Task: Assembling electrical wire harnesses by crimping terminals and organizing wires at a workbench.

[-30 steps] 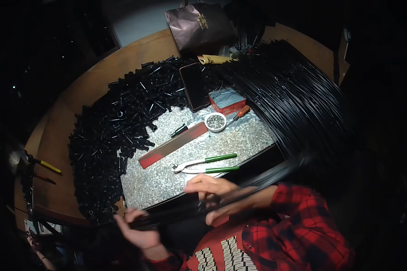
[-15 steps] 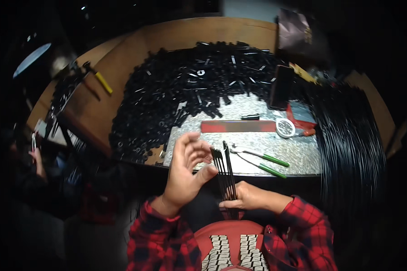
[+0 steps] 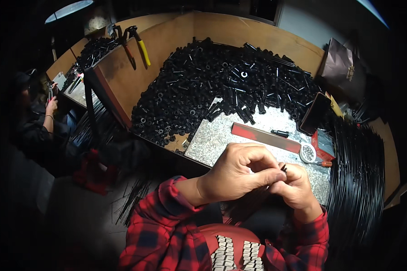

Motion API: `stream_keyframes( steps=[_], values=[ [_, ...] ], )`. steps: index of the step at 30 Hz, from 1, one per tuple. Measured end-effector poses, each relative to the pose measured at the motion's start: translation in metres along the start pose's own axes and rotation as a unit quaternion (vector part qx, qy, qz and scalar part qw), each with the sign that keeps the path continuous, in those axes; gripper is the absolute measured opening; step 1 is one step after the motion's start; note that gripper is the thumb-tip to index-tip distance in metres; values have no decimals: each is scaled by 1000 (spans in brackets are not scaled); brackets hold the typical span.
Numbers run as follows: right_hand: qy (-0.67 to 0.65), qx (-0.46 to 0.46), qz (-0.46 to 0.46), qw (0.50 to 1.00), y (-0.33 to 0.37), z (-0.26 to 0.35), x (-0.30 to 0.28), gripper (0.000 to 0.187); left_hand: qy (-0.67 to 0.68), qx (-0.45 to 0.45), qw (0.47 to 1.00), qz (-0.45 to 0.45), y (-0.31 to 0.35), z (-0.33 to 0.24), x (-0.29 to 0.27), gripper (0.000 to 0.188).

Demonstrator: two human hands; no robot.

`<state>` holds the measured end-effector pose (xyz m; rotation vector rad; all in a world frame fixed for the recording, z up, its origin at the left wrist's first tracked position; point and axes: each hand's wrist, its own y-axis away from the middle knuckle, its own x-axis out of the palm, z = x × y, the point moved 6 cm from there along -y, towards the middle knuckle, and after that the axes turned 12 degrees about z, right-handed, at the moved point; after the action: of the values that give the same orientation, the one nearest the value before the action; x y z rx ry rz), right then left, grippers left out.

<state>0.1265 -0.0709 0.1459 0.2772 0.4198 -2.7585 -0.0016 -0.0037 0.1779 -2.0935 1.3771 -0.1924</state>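
My right hand [image 3: 297,186] is closed round a bundle of thin black rods [image 3: 283,170]. Only their dark ends show above the fingers; the lengths below are hidden or lost in shadow. Thumb and bent fingers of my left hand [image 3: 242,174] pinch at those ends, touching my right hand. Both hands are raised over the front edge of a speckled grey work surface [image 3: 212,139]. Just beyond them lie a long red and brown bar [image 3: 267,137] and a short black piece [image 3: 280,133]. The green-handled pliers are hidden behind my hands.
A heap of small black parts [image 3: 203,81] fills the wooden-walled bench. At the right hang many long black rods [image 3: 357,171], near a white round dish [image 3: 307,153], a red box [image 3: 323,144] and a dark phone [image 3: 314,113]. Pliers [image 3: 142,47] hang at left; another person [image 3: 43,122] works beyond.
My left hand has gone from open and apart to pinching at the rod ends. My right hand has risen with the rods. The whole view has swung, shifting the bench rightward.
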Motion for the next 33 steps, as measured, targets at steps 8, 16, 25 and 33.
stream_keyframes(
  steps=[8,16,25,33],
  values=[
    [37,7,-172,984,-7,-12,2,7,4,-86,992,-91,4,22,-15,5],
    [-166,36,-59,984,-24,-32,6,12,228,-123,965,-43,9,45,-21,10],
    [-132,29,-148,980,-8,-34,-18,12,-352,-153,898,-215,52,78,-100,32],
    [-159,24,-177,971,0,-33,-22,8,-613,-362,686,-150,136,149,-174,26]
  ],
)
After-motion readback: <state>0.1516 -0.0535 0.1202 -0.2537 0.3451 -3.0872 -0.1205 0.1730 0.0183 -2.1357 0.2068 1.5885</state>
